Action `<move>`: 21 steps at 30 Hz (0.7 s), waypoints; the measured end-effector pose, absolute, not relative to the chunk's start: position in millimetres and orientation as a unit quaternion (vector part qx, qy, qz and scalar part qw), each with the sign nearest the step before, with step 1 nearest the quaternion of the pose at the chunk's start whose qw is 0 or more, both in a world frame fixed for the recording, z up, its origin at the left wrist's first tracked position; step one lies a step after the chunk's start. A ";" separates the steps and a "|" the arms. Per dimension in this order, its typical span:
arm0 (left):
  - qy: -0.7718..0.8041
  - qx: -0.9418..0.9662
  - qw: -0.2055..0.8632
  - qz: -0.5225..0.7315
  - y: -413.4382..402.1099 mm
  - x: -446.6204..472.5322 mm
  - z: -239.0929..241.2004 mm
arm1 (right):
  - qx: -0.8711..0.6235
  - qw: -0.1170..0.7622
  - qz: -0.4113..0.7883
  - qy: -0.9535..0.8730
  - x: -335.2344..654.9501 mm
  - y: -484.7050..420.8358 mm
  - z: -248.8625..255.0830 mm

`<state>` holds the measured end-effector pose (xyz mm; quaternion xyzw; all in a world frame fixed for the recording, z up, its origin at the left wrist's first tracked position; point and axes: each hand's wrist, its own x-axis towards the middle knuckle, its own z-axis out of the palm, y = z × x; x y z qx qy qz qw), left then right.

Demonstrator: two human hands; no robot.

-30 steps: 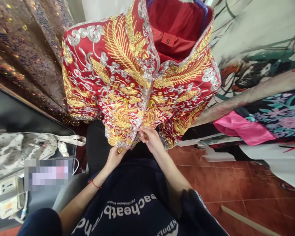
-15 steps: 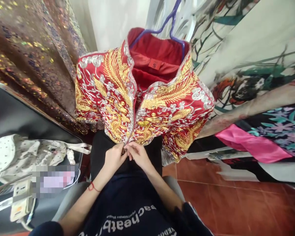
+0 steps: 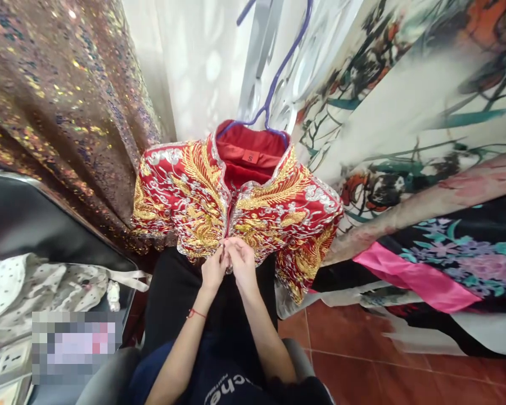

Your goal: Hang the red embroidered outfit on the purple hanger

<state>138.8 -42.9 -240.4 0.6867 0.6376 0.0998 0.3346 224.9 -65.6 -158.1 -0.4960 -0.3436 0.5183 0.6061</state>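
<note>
A red jacket (image 3: 278, 208) thick with gold and silver embroidery hangs in front of me on a purple hanger (image 3: 274, 84). Its red lining and a size tag show at the collar. My left hand (image 3: 213, 270) and my right hand (image 3: 242, 261) meet at the bottom of the jacket's front opening. Each hand pinches one front edge there, fingers closed and touching. A thin red string circles my left wrist. What the fingertips grip besides the cloth is hidden.
Brown sequinned fabric (image 3: 59, 101) hangs at the left and floral printed garments (image 3: 425, 140) with a pink piece (image 3: 405, 275) at the right. A black table (image 3: 34, 225) at left carries a spotted white bag (image 3: 34, 287) and a power strip (image 3: 8, 360). Red floor tiles (image 3: 383, 360) lie below.
The view has tilted up, so the jacket looks smaller and the hanger shows. My hands have come together at the jacket's front hem and moved up the opening.
</note>
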 end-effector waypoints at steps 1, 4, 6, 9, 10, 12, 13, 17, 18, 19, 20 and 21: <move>0.640 0.682 0.338 0.102 -39.2 140.7 -241.2 | -0.488 0.618 0.509 -0.348 224.1 -62.7 -149.3; 0.645 0.673 0.346 0.103 -30.1 144.7 -241.7 | -0.477 0.637 0.481 -0.367 221.0 -58.4 -124.1; 0.645 0.671 0.352 0.103 -26.9 146.3 -240.3 | -0.472 0.648 0.466 -0.373 219.2 -57.0 -108.8; 0.641 0.669 0.361 0.103 -27.1 147.3 -235.8 | -0.461 0.667 0.448 -0.377 217.0 -53.6 -88.6; 0.642 0.668 0.363 0.104 -28.2 147.2 -233.8 | -0.458 0.672 0.442 -0.379 216.4 -51.8 -82.7; 0.646 0.664 0.362 0.107 -31.1 146.4 -229.8 | -0.451 0.681 0.432 -0.381 215.3 -47.6 -72.8; 0.648 0.662 0.360 0.108 -32.5 145.8 -228.0 | -0.448 0.686 0.429 -0.381 214.7 -45.4 -69.0; 0.653 0.660 0.357 0.108 -34.1 144.0 -222.7 | -0.449 0.696 0.418 -0.373 213.0 -38.7 -59.7; 0.652 0.660 0.357 0.108 -33.4 143.8 -222.1 | -0.451 0.696 0.416 -0.372 213.0 -37.6 -58.2; 0.652 0.660 0.357 0.109 -32.4 143.8 -221.7 | -0.452 0.696 0.415 -0.373 213.0 -36.5 -56.6; 0.652 0.660 0.358 0.111 -31.1 143.9 -221.6 | -0.452 0.695 0.414 -0.375 213.2 -35.3 -55.0; 0.651 0.660 0.357 0.114 -29.8 144.2 -221.8 | -0.450 0.695 0.413 -0.379 213.2 -34.1 -53.3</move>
